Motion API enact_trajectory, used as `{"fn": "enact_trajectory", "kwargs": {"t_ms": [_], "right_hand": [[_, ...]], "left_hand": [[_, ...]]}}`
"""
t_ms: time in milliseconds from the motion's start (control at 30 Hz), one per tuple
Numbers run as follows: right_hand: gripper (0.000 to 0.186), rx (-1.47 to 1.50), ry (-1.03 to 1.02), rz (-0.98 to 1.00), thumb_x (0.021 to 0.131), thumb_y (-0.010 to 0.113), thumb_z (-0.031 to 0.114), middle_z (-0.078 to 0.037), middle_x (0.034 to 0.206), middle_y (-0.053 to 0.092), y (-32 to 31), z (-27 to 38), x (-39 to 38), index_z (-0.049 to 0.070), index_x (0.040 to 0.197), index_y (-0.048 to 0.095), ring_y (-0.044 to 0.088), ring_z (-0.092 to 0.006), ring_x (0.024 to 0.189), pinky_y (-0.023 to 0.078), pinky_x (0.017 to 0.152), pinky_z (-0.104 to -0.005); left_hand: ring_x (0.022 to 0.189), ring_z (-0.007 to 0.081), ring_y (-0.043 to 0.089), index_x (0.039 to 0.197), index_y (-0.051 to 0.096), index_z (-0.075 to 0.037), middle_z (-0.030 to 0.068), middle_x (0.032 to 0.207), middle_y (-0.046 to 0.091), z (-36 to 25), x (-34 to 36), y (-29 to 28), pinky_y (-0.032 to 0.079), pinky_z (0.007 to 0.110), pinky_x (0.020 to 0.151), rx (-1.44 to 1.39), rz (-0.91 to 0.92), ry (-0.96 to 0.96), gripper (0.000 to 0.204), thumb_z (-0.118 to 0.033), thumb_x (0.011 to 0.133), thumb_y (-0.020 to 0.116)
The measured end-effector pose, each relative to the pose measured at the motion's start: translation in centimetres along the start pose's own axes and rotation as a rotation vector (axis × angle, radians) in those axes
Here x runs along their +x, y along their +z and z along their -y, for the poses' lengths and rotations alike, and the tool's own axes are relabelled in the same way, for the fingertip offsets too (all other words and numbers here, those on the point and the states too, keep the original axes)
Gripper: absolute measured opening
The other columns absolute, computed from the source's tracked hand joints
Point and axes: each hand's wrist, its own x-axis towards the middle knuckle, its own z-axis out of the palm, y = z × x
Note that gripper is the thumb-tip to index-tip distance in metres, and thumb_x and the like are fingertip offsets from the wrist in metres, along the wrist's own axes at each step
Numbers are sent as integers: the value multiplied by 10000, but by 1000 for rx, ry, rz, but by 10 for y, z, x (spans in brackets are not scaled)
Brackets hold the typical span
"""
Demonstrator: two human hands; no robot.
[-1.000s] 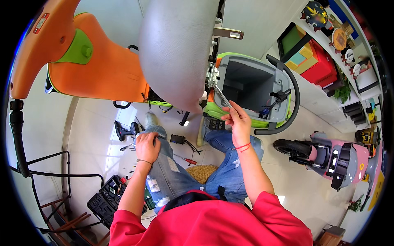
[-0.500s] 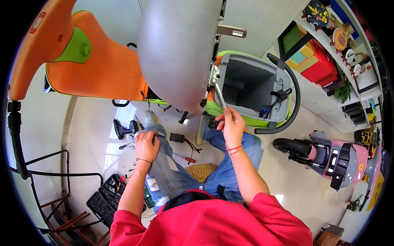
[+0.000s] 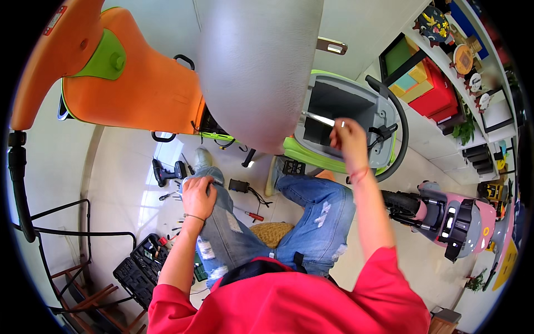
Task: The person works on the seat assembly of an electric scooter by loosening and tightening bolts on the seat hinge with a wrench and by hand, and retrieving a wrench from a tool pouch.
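Observation:
My left hand (image 3: 198, 197) lies on my left knee, fingers resting on the jeans, holding nothing. My right hand (image 3: 350, 143) is closed around the handle of a silver wrench (image 3: 320, 118), slightly blurred. The wrench points left over the grey storage bucket (image 3: 384, 111) of an orange and green electric scooter (image 3: 139, 94). Its far tip meets the edge of the raised grey seat (image 3: 258, 72), which hides the hinge area, so whether it sits on a bolt I cannot tell.
On the floor lie a cordless drill (image 3: 168, 172), a black box with wires (image 3: 239, 186), a red screwdriver (image 3: 255, 216) and an open black tool case (image 3: 142, 267). A pink scooter (image 3: 467, 225) stands right, below shelves (image 3: 445, 61). A black curved grab rail (image 3: 403, 139) rims the bucket.
My right hand has swung up and to the right, turning the wrench from steep to nearly level. The raised seat appears farther right and now covers the hinge. My left hand stays put.

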Motion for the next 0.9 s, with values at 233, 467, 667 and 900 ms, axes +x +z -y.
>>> {"fn": "enact_trajectory", "kwargs": {"t_ms": [233, 467, 667, 900], "right_hand": [[227, -658, -162, 443, 856, 599, 228, -55, 621, 623, 46, 89, 159, 25, 832, 697, 616, -141, 584, 497, 598, -294], [211, -867, -119, 433, 869, 632, 188, -56, 633, 617, 62, 110, 130, 13, 967, 695, 600, -123, 590, 473, 574, -283], [179, -272, 3, 466, 876, 706, 211, 23, 693, 570, 55, 81, 160, 38, 915, 679, 473, -58, 597, 396, 560, -207], [197, 66, 169, 332, 887, 714, 245, 35, 703, 542, 59, 64, 154, 52, 905, 677, 466, -67, 610, 398, 569, -232]], "left_hand": [[922, 307, 621, 904, 665, -88, 96, 886, 679, -2, 4, 4, 437, 413, 900, 5, 23, -2, 125, -133, 792, 631], [929, 322, 613, 895, 671, -99, 108, 897, 677, 1, -1, 3, 446, 418, 894, -10, 12, -26, 124, -138, 792, 613], [921, 320, 616, 896, 674, -105, 109, 895, 679, 0, 3, 8, 448, 418, 886, -8, 35, -21, 124, -141, 796, 610], [904, 292, 630, 897, 670, -104, 90, 864, 682, -4, 6, 7, 443, 400, 886, 7, 12, 16, 119, -130, 790, 623]]}}
